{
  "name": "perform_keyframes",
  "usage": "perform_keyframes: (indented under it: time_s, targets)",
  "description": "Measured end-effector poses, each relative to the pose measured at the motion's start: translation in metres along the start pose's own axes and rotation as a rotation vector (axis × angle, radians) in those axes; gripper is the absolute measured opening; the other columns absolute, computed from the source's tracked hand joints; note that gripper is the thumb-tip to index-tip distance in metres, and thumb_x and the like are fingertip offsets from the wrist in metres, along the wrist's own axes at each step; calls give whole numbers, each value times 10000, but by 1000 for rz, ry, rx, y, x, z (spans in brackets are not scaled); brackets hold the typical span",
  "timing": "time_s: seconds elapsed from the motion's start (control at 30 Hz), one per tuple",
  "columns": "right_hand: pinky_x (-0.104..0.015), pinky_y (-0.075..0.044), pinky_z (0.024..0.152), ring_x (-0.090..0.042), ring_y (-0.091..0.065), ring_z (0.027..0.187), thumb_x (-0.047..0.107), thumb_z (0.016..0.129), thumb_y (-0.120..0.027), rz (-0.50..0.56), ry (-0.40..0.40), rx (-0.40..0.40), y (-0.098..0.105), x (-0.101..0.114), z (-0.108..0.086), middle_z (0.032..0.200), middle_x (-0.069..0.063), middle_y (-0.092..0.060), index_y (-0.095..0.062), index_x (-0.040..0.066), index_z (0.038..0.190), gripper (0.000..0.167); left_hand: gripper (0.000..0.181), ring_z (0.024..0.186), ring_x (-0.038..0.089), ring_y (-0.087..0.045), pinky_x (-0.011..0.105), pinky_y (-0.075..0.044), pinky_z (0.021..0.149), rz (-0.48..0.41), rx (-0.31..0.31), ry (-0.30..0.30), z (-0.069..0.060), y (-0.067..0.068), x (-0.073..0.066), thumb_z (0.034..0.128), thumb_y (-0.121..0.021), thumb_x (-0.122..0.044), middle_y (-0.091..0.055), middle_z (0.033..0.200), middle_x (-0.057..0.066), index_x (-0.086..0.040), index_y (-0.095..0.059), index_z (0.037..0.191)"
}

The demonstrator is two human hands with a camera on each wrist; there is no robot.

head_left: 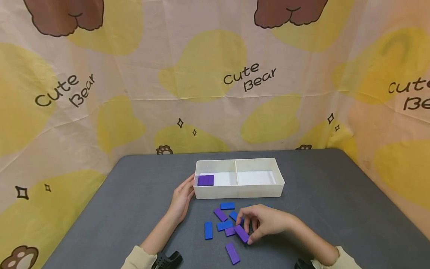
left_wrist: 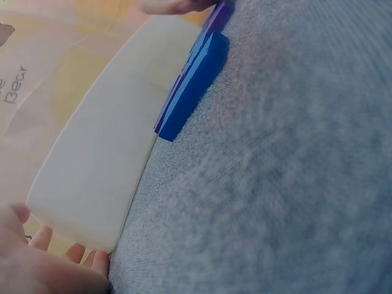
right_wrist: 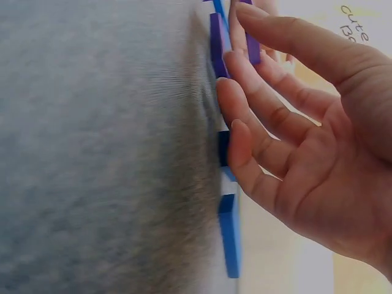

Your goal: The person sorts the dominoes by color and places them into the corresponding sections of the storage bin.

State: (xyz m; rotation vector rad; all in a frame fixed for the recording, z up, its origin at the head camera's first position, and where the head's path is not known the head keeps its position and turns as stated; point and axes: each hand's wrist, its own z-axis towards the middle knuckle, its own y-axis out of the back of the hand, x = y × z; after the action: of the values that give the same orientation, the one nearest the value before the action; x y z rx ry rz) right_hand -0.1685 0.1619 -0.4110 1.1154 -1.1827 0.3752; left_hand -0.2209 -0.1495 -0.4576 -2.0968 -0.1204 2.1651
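1. Right hand: We are pinching a purple block between the thumb and fingers of our right hand; this grip is closed on the block.
2. Block position: We are holding that block at a slant, raised off the grey tabletop, in front of the white box and over the cluster of loose pieces.
3. Left hand: We are resting our left hand against the left end of the box, with this grip relaxed and its fingers extended along the wall.
4. Box: We are viewing two compartments split by a thin divider; purple pieces are lying side by side at the left end of the left compartment.
5. Loose pieces: Between our hands, a blue block is lying nearest the box, with a purple piece just below it. An upright-pointing blue piece is lying at the left of the cluster, and another purple piece is lying nearest us. Our right hand is partly hiding further blue pieces.
6. Background: A patterned cloth is hanging behind the tabletop.
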Motion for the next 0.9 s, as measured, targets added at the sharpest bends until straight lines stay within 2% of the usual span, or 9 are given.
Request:
perform_keyframes:
  time_s: [0.17,0.33,0.67,0.9]
  targets:
    - [-194,-526,608,-23,-604,663,63,854,-856,19,-11,-58,5,4,7,909,-39,-697,-642,45,1194,403,513,1532,391,-379,567,-267,1271,-4,2,4,1,1,1,1110,-469,-135,-382,1663,227,58,-411,1582]
    - [-188,-500,599,-44,-593,657,59,885,-830,36,3,-103,12,10,18,915,-77,-691,-616,-10,1228,410,514,1536,390,-373,565,-266,1271,-4,8,-1,1,2,2,1110,-465,-135,-378,1666,227,55,-409,1584]
    - [-220,-529,656,-104,-609,669,77,882,-844,-29,-38,-229,28,21,44,897,-1,-701,-623,15,1221,409,516,1528,409,-379,576,-272,1264,10,2,-8,1,1,1,1111,-472,-142,-382,1658,244,62,-410,1581]
    - [-252,-544,690,-384,-689,747,90,885,-841,-22,-86,-287,39,32,62,917,-35,-709,-623,10,1233,418,515,1527,403,-382,572,-271,1267,1,6,-10,1,0,0,1114,-471,-137,-385,1656,243,65,-403,1583]
